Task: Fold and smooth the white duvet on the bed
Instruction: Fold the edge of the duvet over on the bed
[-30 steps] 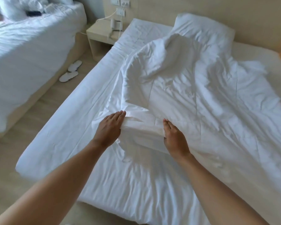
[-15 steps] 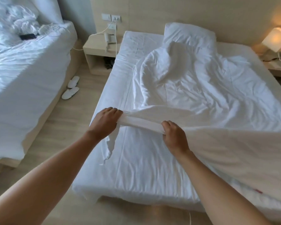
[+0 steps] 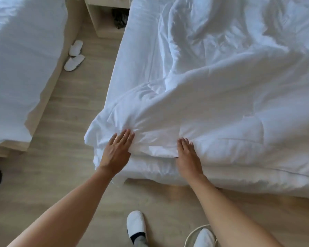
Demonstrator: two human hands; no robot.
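Nearest the camera: two feet in white slippers, left (image 3: 136, 223) and right (image 3: 204, 237), on the wood floor (image 3: 61, 175). One pale cord loop (image 3: 191, 234) lies beside the right slipper.

Two bare forearms reach forward to the foot of the bed (image 3: 239, 182). Left hand (image 3: 117, 152): fingers straight and together on top of the white duvet (image 3: 221, 113) near the bed's foot corner; cloth is bunched at the fingertips and beside the palm. The thumb is out of sight, so a pinch from below cannot be ruled out. Right hand (image 3: 186, 155): fingers extended on the duvet's near edge, cloth puckered at the tips; the underside is likewise hidden.

Duvet position: the near edge lies along the foot of the bed, between and beyond both hands; the rest runs rumpled up the mattress, with deep creases in the far half. The bare bed sheet (image 3: 132, 68) shows along the left side.

Step, as judged: placing and squaring the foot edge; smoothing not yet done. The next move likely calls for drawing the left corner out towards the bed's corner, then flat-palm sweeps up the bed to work out the ridges.

Farther: one spare pair of white slippers (image 3: 75, 57) on the floor, one second bed (image 3: 21, 68) on the left, and one nightstand (image 3: 105, 20) between the beds with a dark item in its shelf, which cannot be identified.
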